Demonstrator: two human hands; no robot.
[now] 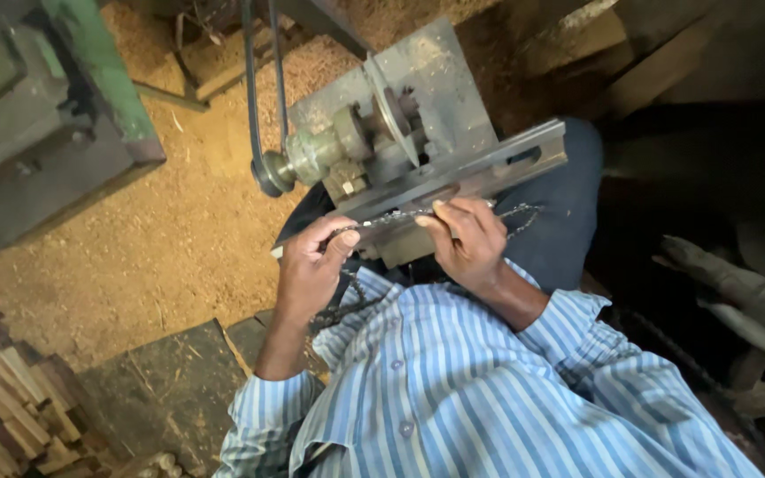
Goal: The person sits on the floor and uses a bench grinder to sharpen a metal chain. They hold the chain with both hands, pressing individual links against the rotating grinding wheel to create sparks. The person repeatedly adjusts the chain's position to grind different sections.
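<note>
Head view, looking down past a blue-and-white striped shirt (pixel 453 389). Both hands work a saw chain (pixel 391 218) stretched across the front of a small belt-driven grinder (pixel 400 133).

Left hand (pixel 310 265): fingers curled, thumb and forefinger pinching the chain at its left end, just beside the grinder's lower edge. Chain slack drops from this hand and hangs in a loop toward the lap.

Right hand (pixel 469 239): fingers closed down over the chain, pressing it against the slotted metal rail (pixel 489 164). Chain runs on past this hand to the right, over a dark trouser leg (pixel 568 221).

Grinding disc (pixel 391 111) stands on edge above the chain, apart from it. Black drive belt (pixel 258 88) runs up from the pulley out of frame.

Sawdust floor (pixel 179 221) all round. Green machine base (pixel 46 106) upper left. Stacked wood offcuts (pixel 11 398) lower left; rough logs (pixel 745 292) at right in shadow.
</note>
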